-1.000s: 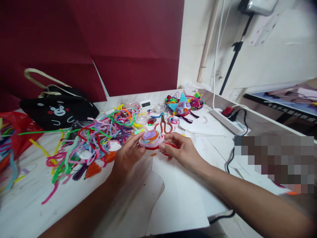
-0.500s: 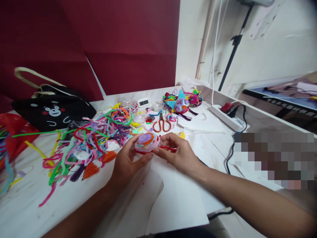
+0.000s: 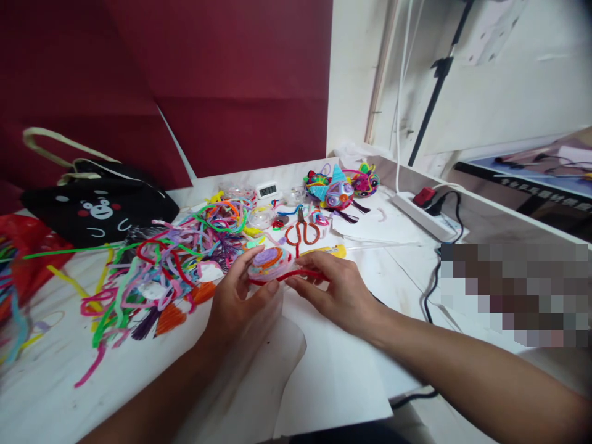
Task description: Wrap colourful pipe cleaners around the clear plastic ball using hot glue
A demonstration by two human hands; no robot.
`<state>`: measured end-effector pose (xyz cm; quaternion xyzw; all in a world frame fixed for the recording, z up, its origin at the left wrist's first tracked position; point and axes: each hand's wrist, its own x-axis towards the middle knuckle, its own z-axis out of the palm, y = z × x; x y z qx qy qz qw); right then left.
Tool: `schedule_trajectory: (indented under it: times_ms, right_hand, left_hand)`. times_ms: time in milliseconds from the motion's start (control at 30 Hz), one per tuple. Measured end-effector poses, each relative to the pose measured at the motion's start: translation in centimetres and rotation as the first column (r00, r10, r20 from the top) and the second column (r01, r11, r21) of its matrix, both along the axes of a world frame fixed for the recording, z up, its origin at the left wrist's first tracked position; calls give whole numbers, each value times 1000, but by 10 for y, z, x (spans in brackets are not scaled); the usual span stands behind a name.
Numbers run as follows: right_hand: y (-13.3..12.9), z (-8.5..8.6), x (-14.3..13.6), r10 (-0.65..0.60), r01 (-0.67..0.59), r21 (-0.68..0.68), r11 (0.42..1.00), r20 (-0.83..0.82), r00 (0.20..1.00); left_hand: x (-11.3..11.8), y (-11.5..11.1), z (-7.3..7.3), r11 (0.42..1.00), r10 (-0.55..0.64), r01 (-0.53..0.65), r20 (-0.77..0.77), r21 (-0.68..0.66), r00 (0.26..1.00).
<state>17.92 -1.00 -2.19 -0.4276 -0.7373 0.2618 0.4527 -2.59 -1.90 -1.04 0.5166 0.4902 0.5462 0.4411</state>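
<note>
Over the white bench (image 3: 41,394), nearer than the scissors (image 3: 301,217), the left hand (image 3: 234,293) grips a coiled piece (image 3: 268,258) while the right hand (image 3: 337,288) pinches a red strip (image 3: 283,275) at its edge (rimming it, I reckon), so the next move likely calls for steady tension.

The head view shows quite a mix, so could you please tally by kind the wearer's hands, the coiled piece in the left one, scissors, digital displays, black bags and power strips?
Hands (left hand, right hand): 2
Coiled piece: 1
Scissors: 1
Digital display: 1
Black bag: 1
Power strip: 1
Total: 7
</note>
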Motion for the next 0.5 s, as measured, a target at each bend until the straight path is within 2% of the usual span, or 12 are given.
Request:
schedule_trajectory:
  times_ms: [267,500]
  right_hand:
    - [-1,-4,0,-6,-2,132,991,57,998]
    - [0,-2,1,-20,8,127,992,95,995]
  left_hand:
    - [1,1,-3,998,54,-52,-89,26,995]
    - [-1,2,-3,999,39,-40,-99,-8,994]
